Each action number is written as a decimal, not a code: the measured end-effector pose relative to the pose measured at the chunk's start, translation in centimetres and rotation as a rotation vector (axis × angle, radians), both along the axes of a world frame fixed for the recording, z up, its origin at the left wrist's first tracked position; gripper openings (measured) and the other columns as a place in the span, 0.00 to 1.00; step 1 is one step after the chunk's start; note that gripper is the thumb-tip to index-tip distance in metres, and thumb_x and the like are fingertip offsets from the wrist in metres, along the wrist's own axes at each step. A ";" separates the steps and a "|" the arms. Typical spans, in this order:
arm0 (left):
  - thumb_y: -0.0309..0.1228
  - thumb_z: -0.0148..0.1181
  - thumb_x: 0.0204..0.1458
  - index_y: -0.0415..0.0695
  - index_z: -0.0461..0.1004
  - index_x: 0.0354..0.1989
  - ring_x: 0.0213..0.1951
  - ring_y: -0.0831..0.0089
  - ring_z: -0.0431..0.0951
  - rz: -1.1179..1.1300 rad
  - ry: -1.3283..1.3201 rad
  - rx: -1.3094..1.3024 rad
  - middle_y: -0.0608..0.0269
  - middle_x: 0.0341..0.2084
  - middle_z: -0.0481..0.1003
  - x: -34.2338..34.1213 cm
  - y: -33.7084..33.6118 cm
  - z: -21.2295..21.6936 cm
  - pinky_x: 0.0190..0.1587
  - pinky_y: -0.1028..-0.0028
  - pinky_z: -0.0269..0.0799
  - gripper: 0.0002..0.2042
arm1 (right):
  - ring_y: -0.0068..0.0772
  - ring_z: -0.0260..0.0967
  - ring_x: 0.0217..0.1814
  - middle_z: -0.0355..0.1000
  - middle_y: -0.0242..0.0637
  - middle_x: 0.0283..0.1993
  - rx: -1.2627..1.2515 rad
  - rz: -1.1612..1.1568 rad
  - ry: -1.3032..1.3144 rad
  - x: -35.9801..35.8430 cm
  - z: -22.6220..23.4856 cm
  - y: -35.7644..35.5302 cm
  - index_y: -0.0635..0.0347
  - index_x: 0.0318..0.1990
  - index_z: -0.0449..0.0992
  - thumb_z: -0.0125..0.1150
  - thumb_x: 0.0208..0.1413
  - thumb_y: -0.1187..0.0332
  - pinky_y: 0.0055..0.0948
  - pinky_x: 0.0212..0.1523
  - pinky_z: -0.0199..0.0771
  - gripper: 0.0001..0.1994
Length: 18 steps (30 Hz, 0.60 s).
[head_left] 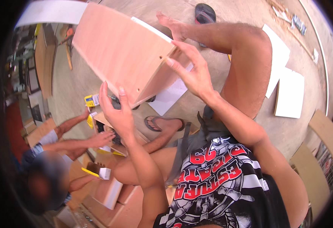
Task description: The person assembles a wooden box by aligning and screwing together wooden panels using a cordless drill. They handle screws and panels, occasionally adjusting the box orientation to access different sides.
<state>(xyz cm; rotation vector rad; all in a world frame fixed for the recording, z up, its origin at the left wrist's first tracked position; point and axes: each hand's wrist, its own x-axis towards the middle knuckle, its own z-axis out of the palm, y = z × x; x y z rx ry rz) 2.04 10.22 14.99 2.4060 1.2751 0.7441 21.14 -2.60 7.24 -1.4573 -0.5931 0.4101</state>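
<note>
A pinkish plywood box (117,47) is tilted up in front of me, with two small dark holes near its right edge and a white strip along its far edge. My right hand (195,72) grips its upper right corner, thumb on the panel's face and fingers over the edge. Down at the lower edge, my left hand (117,112) holds the box between thumb and fingers. The box's underside is hidden from me.
Left of me a co-worker's hand (101,139) reaches over a small wooden box, near yellow packets (91,100). White sheets (290,93) lie on the floor to the right. Plywood pieces (130,207) are by my left leg. A black sandal (205,14) lies beyond my bare foot.
</note>
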 end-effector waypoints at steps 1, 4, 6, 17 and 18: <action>0.40 0.58 0.64 0.35 0.63 0.68 0.71 0.46 0.58 -0.089 0.089 0.053 0.36 0.68 0.58 0.7 -0.1 0.4 0.71 0.54 0.50 0.29 | 0.42 0.67 0.66 0.72 0.45 0.61 0.005 0.009 0.017 -0.2 0.7 -0.1 0.59 0.60 0.75 0.68 0.58 0.60 0.39 0.68 0.62 0.24; 0.43 0.53 0.66 0.37 0.56 0.72 0.74 0.44 0.49 -0.053 0.345 0.079 0.33 0.72 0.49 0.6 0.2 -0.9 0.73 0.55 0.45 0.32 | 0.44 0.66 0.65 0.70 0.45 0.60 0.041 0.015 0.039 -0.7 1.2 -0.4 0.58 0.59 0.76 0.69 0.57 0.61 0.41 0.66 0.64 0.24; 0.47 0.45 0.68 0.39 0.51 0.75 0.76 0.43 0.42 -0.030 0.278 -0.057 0.32 0.74 0.42 0.9 -0.2 -1.0 0.74 0.52 0.40 0.33 | 0.45 0.65 0.65 0.69 0.45 0.60 0.045 0.016 0.069 -0.9 1.6 -0.9 0.57 0.59 0.77 0.70 0.56 0.61 0.41 0.66 0.64 0.24; 0.53 0.35 0.69 0.33 0.44 0.76 0.77 0.47 0.38 0.061 0.280 -0.144 0.37 0.76 0.41 1.8 -2.8 2.0 0.75 0.51 0.37 0.38 | 0.46 0.68 0.54 0.73 0.41 0.47 0.051 0.243 0.079 1.5 -2.0 -0.6 0.62 0.46 0.78 0.77 0.42 0.58 0.45 0.59 0.64 0.25; 0.54 0.34 0.69 0.32 0.44 0.75 0.77 0.47 0.39 0.075 0.278 -0.155 0.37 0.76 0.41 1.6 -2.9 2.2 0.75 0.52 0.37 0.38 | 0.46 0.68 0.51 0.73 0.40 0.44 0.099 0.294 0.152 1.4 -2.0 -0.3 0.62 0.43 0.77 0.77 0.41 0.57 0.45 0.57 0.64 0.24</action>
